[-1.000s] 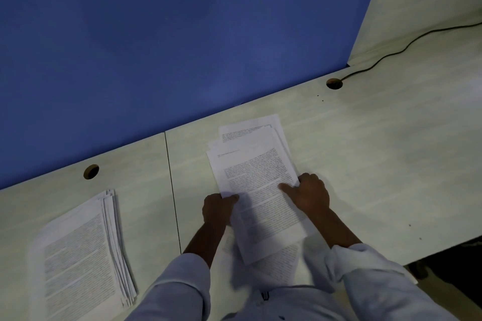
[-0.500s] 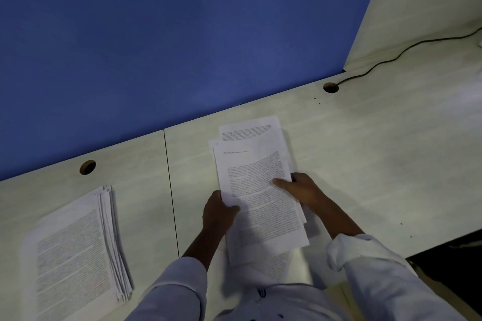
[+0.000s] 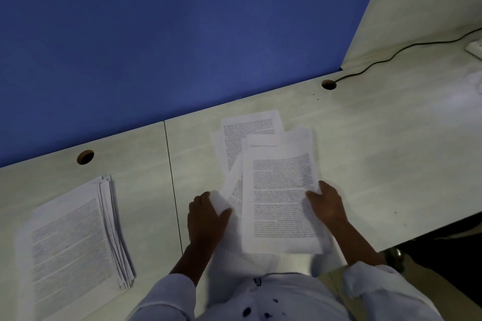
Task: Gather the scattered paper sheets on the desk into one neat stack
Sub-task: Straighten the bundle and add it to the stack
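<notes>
A bundle of printed sheets (image 3: 281, 190) lies in front of me on the pale desk (image 3: 391, 159). My right hand (image 3: 327, 203) grips its right edge, thumb on top. Under it, loose sheets (image 3: 245, 130) fan out toward the blue wall, and a lower sheet sticks out to the left. My left hand (image 3: 206, 216) holds that lower sheet's left corner, thumb on the paper. A separate, slightly fanned stack of printed sheets (image 3: 73, 237) lies at the desk's left.
A blue partition (image 3: 182, 34) closes off the desk's far side. Two round cable holes, one (image 3: 85, 156) at the left and one (image 3: 328, 84) at the right, pierce the desk. A black cable (image 3: 396, 53) runs from the right one. The desk's front edge is at lower right.
My right hand has pulled the top bundle to the right, uncovering the sheets under it. My left hand has shifted left onto a lower sheet's corner.
</notes>
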A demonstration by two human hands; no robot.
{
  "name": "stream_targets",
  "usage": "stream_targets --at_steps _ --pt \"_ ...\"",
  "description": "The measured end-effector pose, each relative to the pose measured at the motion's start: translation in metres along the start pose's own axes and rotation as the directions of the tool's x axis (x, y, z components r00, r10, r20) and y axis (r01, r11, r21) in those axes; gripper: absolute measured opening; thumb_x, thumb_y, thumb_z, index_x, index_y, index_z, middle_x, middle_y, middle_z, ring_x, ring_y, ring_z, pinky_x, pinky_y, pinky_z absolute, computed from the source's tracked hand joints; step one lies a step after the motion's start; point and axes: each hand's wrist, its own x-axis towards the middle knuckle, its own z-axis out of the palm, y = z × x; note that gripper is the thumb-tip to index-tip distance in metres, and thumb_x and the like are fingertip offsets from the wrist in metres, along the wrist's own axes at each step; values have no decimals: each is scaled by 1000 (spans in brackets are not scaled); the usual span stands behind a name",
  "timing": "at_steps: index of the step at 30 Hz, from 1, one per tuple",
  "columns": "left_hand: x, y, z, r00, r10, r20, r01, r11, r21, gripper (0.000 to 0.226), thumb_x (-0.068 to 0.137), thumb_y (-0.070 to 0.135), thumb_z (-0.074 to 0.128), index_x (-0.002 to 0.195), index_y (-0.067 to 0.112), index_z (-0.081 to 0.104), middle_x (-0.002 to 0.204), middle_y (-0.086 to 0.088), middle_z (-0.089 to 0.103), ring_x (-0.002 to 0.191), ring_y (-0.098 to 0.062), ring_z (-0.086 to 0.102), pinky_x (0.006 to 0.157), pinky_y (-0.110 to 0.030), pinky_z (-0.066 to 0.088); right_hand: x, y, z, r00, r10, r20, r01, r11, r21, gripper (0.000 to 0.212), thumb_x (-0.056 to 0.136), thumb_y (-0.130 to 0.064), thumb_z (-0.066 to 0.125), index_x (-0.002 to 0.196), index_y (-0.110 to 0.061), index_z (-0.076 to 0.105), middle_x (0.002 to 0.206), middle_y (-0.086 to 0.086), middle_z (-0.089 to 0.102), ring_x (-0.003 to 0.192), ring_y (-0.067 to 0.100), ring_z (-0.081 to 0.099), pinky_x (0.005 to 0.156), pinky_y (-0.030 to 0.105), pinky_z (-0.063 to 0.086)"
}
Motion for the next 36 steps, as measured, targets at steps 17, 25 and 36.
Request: stream_targets --at_steps 17,25,36 --pt "-14 -13 -9 947 134 292 -164 983 79 53 80 43 67 119 8 57 121 -12 54 117 -30 50 91 -37 47 -126 27 55 981 134 -140 -145 987 -71 15 90 -13 62 89 -7 49 92 11 59 84 24 58 69 29 43" --pt "-36 -34 -4 837 378 396 -406 914 -14 43 87 22 62 127 9 51 117 -9 64 105 -23 62 90 -34 51 -162 26 83 910 148 -387 -282 906 -315 41 76 -29 75 98 2 59 100 21 57 95 37 55 77 40 46" --pt "-36 -54 -22 698 496 517 -423 868 -262 42 91 26 63 132 24 57 113 1 71 92 -11 64 72 -16 44 -195 49 60 918 391 -67 -298 790 537 25 87 -12 71 109 -3 66 100 3 69 88 12 65 72 14 54"
